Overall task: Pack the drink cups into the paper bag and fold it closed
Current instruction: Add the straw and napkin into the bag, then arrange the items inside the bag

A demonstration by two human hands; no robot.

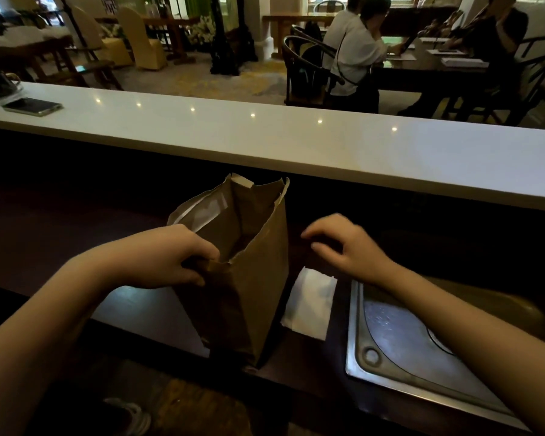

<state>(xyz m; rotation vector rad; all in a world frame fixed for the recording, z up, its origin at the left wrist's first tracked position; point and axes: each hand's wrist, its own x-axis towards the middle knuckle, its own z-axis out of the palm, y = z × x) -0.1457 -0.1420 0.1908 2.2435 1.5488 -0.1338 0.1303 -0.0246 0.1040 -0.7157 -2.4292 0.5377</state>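
Observation:
A brown paper bag [249, 278] stands upright on the dark lower counter, its mouth open towards me, with white handles at the rim. My left hand [173, 256] pinches the near left edge of the bag's mouth. To the right of the bag, my right hand [343, 243] hovers with its fingers spread and curled, holding nothing and blurred. No drink cups show anywhere; the bag's inside is dark and I cannot tell what it holds.
A white folded paper [309, 303] lies just right of the bag. A steel sink [422, 350] is set in the counter at the right. A raised white bar top [265, 133] runs behind, with a phone [32, 107] at its left end. People sit at tables beyond.

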